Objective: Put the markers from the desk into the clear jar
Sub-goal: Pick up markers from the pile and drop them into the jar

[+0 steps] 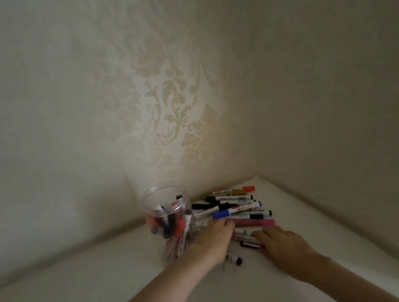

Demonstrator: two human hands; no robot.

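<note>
A: Jar position?

B: Clear jar (168,217) upright on the white desk (86,299), back by the patterned wall (171,97), left of the pile. Already part full of markers, red and black caps showing (contents blurred through the plastic).

A: Loose ones?

B: Pile of markers (236,207) on the desk just right of the jar, mostly lying crosswise. Blue marker (236,210) mid pile, pink marker (254,222) nearer the person, orange-capped marker (236,190) at the back. One black-tipped marker (235,259) apart at the near edge, by the left wrist.

A: Hands?

B: Left hand (214,241) palm down at the jar-side end of the pile, fingertips curled against the pink marker's end; a real grasp, cannot tell. Right hand (282,242) flat over the near markers, fingers spread loosely, resting on them, not closed around any.
</note>
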